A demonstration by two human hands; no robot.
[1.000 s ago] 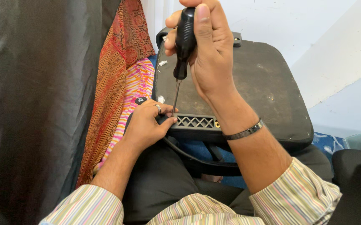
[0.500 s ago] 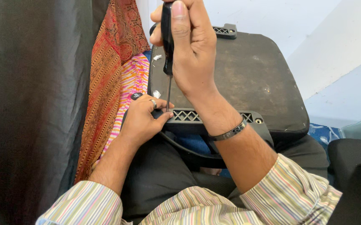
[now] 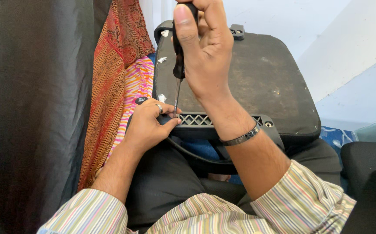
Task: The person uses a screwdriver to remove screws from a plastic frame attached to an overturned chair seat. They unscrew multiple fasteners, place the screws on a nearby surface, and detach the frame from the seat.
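Observation:
My right hand is closed around the black handle of a screwdriver, held upright with its metal shaft pointing down at the near-left corner of a black lattice bracket. The bracket runs along the near edge of a dusty black chair seat underside resting on my lap. My left hand, a ring on one finger, grips the left end of that bracket, thumb and fingers right beside the screwdriver tip. The tip itself is hidden behind my fingers.
A dark curtain hangs at the left, with red patterned cloth and pink striped fabric beside it. A curved black armrest passes under the seat. A second bracket sits at the seat's far edge. A white wall stands behind.
My right hand has turned around the screwdriver handle, the thumb now in front of it. The seat sits slightly lower in view. My left hand stays on the bracket.

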